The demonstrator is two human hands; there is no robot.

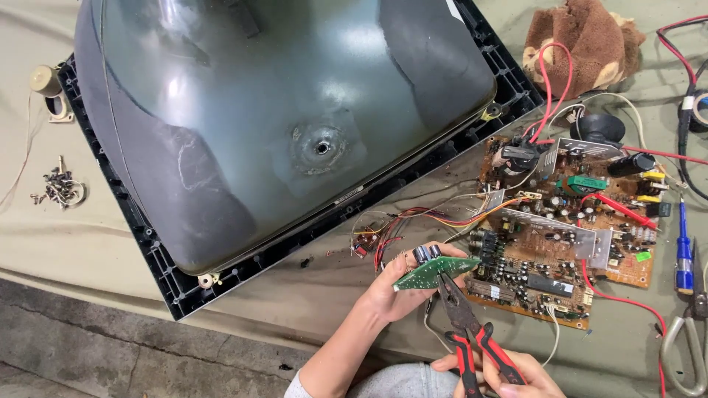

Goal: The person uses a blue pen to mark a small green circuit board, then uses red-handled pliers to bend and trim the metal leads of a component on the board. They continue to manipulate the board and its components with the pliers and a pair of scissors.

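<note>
- Right hand (509, 372): closed around one pair of red-handled pliers (472, 332), tips at the board's edge.
- Left hand (402, 287): gripping one small green circuit board (431, 271), raised above the cloth.
- One large brown circuit board (568, 236) just beside.
- One picture tube (280, 110), face down.

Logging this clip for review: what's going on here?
A person's left hand holds a small green circuit board up over the cloth-covered floor. The right hand grips red-handled pliers, whose tips sit at the board's edge. Beside them lie a larger brown circuit board with loose wires and a picture tube resting face down in its black frame.
</note>
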